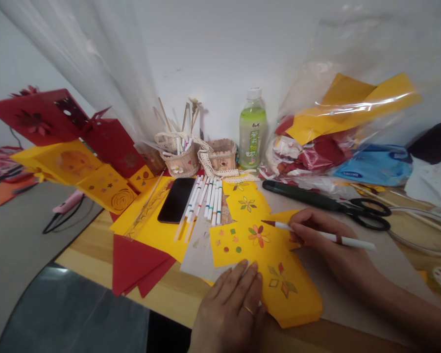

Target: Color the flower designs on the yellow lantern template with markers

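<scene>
At the far left, a red paper construction [40, 117] leans above a yellow decorated one [73, 164]. Next come red sheets [141, 262] at the table edge, then a black phone [176, 201], lying beside a row of white pens [208, 198]. Behind them stands a small wooden basket [182, 162]. The left hand [230, 309] lies flat, its fingers straight and close together, with the fingertips upon the lower left part of the yellow cut-out [262, 256]. This cut-out lies on the table between both hands, and it carries coloured flowers and small shapes. A green bottle [253, 132] stands upright behind it. The right hand [330, 260] has its fingers clamped on a marker [351, 241], whose brown tip points leftward, near the red-orange flower; whether it touches the paper, I cannot tell. Further right lie the black-handled scissors [367, 215].
</scene>
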Action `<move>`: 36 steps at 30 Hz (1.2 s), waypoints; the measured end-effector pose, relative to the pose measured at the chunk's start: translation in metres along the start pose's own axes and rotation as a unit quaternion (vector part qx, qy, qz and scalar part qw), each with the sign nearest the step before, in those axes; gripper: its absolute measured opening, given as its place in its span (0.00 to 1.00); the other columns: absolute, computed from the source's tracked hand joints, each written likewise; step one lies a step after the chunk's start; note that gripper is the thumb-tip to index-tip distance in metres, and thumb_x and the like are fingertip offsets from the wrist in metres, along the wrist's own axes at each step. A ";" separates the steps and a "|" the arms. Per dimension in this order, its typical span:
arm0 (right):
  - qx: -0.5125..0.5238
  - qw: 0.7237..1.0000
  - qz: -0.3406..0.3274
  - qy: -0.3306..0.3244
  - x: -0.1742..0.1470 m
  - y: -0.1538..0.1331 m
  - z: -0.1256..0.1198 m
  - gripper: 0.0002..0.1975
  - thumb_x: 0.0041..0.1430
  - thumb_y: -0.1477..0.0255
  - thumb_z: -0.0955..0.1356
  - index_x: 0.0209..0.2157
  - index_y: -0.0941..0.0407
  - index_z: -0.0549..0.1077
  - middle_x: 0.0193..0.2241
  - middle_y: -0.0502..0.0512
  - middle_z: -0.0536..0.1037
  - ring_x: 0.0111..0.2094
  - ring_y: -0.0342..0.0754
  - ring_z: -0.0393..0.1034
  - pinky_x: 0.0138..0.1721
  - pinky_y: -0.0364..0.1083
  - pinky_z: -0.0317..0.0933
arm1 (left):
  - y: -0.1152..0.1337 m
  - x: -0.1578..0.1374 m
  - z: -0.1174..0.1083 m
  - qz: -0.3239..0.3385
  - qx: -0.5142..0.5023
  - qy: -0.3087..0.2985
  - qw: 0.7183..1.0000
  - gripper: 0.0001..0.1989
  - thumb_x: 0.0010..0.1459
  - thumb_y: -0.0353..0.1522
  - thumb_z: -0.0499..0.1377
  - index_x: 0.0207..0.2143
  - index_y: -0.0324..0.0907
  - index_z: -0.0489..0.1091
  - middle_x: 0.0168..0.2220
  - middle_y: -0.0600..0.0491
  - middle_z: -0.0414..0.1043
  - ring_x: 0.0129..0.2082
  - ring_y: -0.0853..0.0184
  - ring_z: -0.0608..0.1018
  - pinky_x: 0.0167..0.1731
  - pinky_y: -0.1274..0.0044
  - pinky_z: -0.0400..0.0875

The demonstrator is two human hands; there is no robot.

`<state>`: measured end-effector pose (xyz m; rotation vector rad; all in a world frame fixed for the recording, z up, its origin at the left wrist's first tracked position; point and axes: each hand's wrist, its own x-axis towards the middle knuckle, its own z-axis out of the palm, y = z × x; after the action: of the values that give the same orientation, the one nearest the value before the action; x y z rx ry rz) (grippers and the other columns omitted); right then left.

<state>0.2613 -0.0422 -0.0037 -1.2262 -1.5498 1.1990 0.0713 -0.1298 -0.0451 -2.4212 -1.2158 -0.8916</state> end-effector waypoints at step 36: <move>-0.058 0.998 0.027 -0.013 0.002 0.001 0.005 0.13 0.48 0.68 0.67 0.18 0.54 0.59 0.17 0.45 0.61 0.19 0.41 0.54 0.18 0.40 0.50 | -0.002 -0.001 0.002 0.002 0.013 0.011 1.000 0.13 0.59 0.29 0.48 0.39 0.35 0.72 0.41 0.51 0.75 0.42 0.64 0.77 0.36 0.76 0.76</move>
<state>0.2564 -0.0408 -0.0057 -1.3397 -1.6347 1.1769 0.0704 -0.1280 -0.0476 -2.3855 -1.2068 -0.8932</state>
